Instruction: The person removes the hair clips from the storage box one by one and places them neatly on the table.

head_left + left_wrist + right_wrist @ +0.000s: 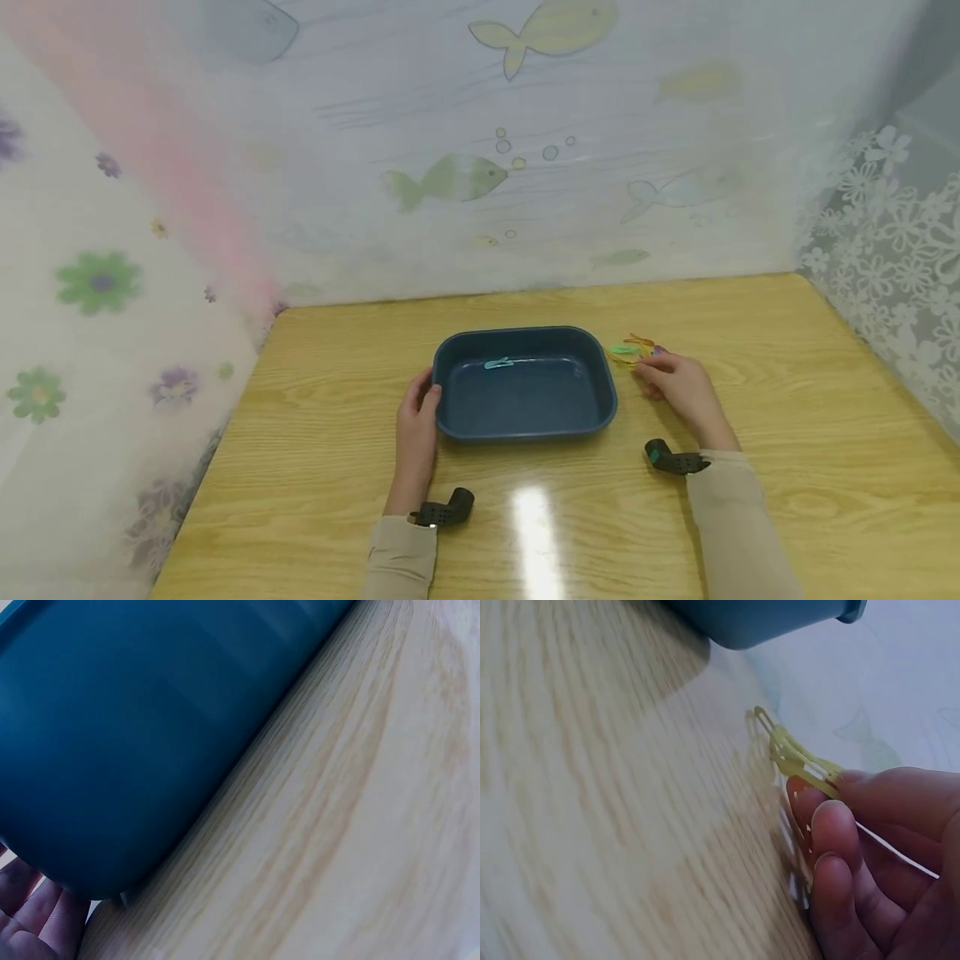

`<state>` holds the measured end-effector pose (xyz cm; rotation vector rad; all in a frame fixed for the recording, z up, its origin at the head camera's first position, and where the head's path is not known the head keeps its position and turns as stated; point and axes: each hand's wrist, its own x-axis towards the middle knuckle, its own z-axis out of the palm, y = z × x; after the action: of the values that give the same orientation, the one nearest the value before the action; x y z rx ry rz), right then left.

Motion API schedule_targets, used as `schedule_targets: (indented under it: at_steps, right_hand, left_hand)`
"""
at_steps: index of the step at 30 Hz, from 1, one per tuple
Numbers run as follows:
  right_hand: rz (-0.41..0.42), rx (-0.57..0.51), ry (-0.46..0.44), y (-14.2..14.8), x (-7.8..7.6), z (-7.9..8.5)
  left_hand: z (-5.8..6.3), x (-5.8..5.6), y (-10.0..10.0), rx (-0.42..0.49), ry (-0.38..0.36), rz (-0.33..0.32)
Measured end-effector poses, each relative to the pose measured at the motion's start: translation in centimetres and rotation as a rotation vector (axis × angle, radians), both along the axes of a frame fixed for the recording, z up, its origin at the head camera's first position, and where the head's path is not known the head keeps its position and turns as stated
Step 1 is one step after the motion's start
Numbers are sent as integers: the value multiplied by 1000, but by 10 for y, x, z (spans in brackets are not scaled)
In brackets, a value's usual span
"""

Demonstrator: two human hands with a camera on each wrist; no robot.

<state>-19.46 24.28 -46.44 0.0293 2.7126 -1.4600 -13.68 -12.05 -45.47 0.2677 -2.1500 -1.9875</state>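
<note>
A dark blue plastic basin (525, 437) stands on the table, with a light blue snap hair clip (498, 363) inside near its back wall. My left hand (418, 421) grips the basin's left end, thumb at the rim and fingers along the outer wall. In the left wrist view, the fingers (56, 919) touch the lower corner of the basin (135, 735). Just right of the basin, my right hand (678, 387) pinches a yellow snap hair clip (802, 761) between thumb and fingertips. Beside those fingers lie more clips: a green one (624, 349) and an orange one (637, 339).
The wooden table (322, 450) meets a pale fish-patterned curtain (450, 250) at the back. Flowered sheeting (97, 350) hangs on the left, and white floral lace (900, 250) on the right. Each wrist wears a black camera mount (446, 508).
</note>
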Motion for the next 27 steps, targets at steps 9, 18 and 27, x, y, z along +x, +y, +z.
schedule_targets:
  at_steps: [9, 18, 27]
  right_hand:
    - [3, 111, 11, -1, 1, 5]
    - [26, 206, 25, -3, 0, 5]
    - [55, 288, 51, -1, -1, 5]
  left_hand:
    - [1, 0, 0, -5, -4, -5]
    - [3, 2, -1, -7, -20, 0]
    - [2, 1, 0, -2, -15, -10]
